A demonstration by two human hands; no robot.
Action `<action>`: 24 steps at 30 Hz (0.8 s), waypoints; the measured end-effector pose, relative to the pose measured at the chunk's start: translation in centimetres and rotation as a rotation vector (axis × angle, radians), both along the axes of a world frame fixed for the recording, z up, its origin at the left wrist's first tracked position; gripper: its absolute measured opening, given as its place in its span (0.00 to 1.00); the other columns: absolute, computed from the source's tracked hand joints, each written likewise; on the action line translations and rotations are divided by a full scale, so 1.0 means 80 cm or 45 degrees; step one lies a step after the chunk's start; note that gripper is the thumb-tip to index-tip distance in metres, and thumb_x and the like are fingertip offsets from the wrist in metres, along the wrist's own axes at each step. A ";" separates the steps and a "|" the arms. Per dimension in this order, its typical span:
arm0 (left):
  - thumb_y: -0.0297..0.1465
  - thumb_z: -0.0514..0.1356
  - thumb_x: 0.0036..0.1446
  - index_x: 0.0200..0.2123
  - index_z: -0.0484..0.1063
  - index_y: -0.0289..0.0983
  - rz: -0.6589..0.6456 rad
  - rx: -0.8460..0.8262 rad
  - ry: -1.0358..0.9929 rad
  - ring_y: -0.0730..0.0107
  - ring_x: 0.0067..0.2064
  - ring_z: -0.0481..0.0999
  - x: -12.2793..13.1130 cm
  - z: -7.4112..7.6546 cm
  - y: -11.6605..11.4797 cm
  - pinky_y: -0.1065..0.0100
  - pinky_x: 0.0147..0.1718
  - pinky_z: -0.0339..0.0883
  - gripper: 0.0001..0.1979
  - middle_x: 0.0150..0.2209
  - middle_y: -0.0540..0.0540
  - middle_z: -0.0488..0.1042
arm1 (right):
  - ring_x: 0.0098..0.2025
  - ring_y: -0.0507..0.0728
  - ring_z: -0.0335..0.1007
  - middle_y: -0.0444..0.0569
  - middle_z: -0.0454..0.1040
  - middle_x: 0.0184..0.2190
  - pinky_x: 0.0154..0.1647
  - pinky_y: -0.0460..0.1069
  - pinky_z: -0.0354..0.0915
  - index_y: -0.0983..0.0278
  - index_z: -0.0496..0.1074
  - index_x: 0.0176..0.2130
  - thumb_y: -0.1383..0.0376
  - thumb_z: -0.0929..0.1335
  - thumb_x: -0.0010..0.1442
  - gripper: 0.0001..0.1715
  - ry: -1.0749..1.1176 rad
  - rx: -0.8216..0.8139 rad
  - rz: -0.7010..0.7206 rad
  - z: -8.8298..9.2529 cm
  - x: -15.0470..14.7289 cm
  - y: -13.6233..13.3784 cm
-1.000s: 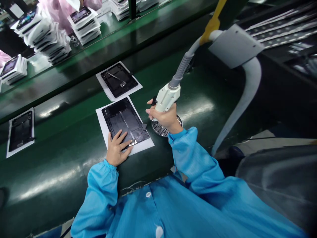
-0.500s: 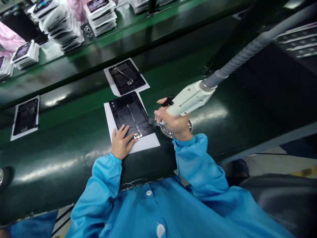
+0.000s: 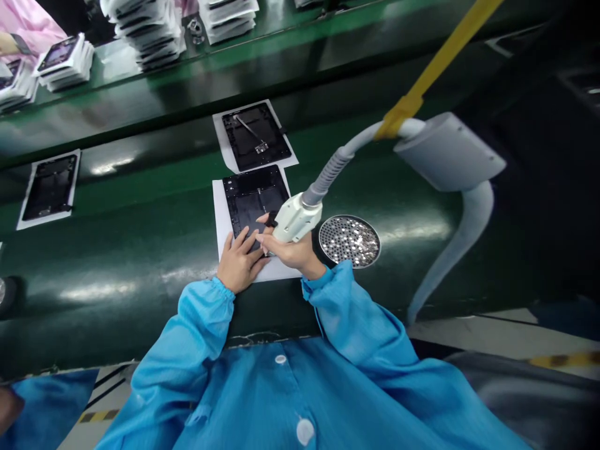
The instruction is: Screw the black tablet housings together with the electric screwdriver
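Observation:
My right hand (image 3: 295, 255) is wrapped round a pale electric screwdriver (image 3: 300, 217), which is tilted with its lower end over the near edge of a black tablet housing (image 3: 253, 197). The tip is hidden behind my fingers. Flat on the housing's near left part lies my left hand (image 3: 238, 262), fingers spread, its fingertips close beside the right hand's. The housing rests on a white sheet (image 3: 221, 212). To the right of my right hand stands a round perforated dish (image 3: 344, 240) with many small shiny pieces, probably screws.
A second tablet housing (image 3: 248, 140) with a loose ribbon cable lies just behind. Another housing (image 3: 50, 187) is at the left. A yellow strap (image 3: 422, 87) holds up the screwdriver's cable beside a grey box (image 3: 450, 153). Stacks of wrapped panels (image 3: 150, 31) stand on the raised shelf.
My right hand has carried the screwdriver left, from over the round dish to the housing's near edge. The dish is now uncovered. My left hand stays on the housing; the view has shifted.

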State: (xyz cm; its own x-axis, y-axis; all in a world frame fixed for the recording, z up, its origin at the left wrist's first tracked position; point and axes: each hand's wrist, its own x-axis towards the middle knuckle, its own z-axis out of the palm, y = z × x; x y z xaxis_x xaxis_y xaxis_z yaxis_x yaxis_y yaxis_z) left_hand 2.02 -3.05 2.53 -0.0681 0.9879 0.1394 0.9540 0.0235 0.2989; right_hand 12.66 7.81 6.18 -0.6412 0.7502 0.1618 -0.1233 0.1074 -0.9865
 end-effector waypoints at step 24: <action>0.37 0.55 0.64 0.51 0.74 0.41 -0.028 -0.068 -0.076 0.48 0.67 0.53 0.003 -0.001 0.000 0.39 0.62 0.47 0.16 0.62 0.42 0.64 | 0.27 0.55 0.73 0.43 0.73 0.23 0.38 0.55 0.74 0.61 0.68 0.35 0.62 0.73 0.48 0.15 -0.051 0.127 0.024 -0.011 0.010 -0.007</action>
State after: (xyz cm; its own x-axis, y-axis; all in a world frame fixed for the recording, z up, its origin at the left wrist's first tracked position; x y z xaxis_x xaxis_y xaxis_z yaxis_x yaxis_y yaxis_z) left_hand 2.23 -3.05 2.42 -0.0526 0.9952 0.0827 0.9350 0.0200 0.3540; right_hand 13.44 7.28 5.32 -0.6625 0.7191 0.2095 -0.0873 0.2036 -0.9751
